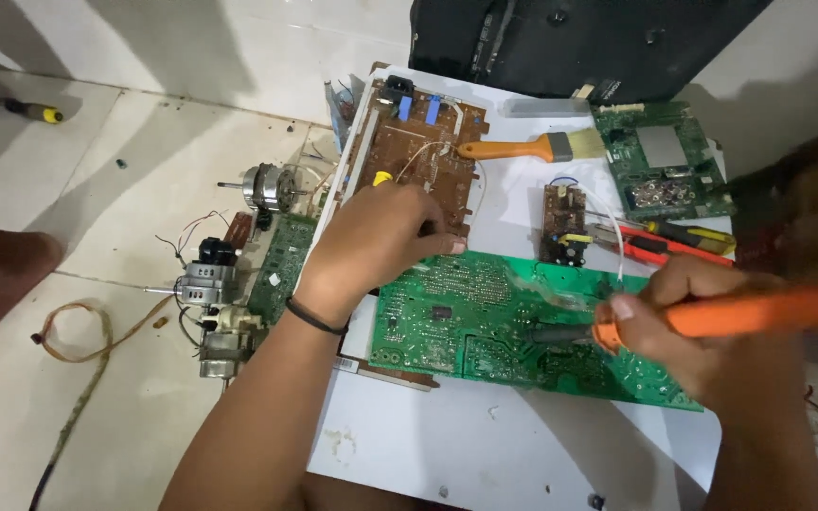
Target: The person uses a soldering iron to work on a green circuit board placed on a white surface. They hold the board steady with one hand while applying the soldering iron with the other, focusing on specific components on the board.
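Green circuit board (485, 322) lies flat on a white panel (485, 445) on the tiled floor, solder side up so the joints can be reached. Over its right half, the right hand (684, 331) is clenched around an orange soldering iron (712, 317), tip angled down onto the board. At the board's upper left edge the left hand (376, 241) presses down, fingers curled, seemingly steadying it; whether it pinches anything I cannot tell. Just beyond the board sit a brown circuit board (409, 151), an orange-handled brush (532, 147) and a small motor (262, 185), kept within reach.
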